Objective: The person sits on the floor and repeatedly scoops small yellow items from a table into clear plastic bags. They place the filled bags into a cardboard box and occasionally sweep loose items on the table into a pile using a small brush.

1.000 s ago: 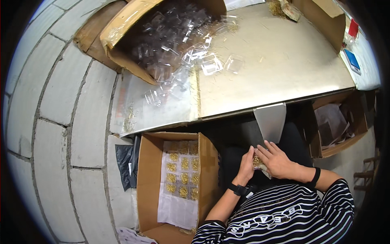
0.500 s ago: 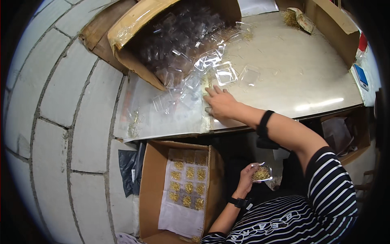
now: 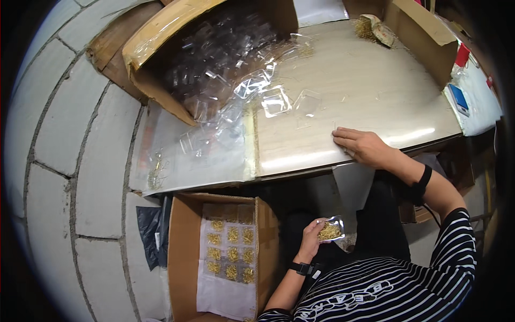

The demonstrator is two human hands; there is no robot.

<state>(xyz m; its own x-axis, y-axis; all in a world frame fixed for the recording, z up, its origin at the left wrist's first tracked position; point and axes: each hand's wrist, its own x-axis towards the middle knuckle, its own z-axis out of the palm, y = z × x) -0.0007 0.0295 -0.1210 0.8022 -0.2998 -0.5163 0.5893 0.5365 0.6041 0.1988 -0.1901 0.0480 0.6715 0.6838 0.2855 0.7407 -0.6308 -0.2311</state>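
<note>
My left hand is closed on a small clear plastic box of thin gold-coloured pins, held low over my lap. Near the table's front edge, my right hand rests its outstretched fingertips on the tabletop. I cannot make out anything held in those fingers. To the left of my lap stands an open cardboard box, where several clear boxes of gold pins lie in rows on white paper. Empty clear plastic boxes lie on the table, away from both hands.
A large cardboard carton on its side spills a heap of clear boxes onto the table. Loose gold pins lie by a torn packet at the back. A blue device sits at the right; a block wall borders the left.
My right hand has slid rightward along the table's front edge, and its spread fingers have come together. My left hand still holds the filled box. The whole view has shifted slightly.
</note>
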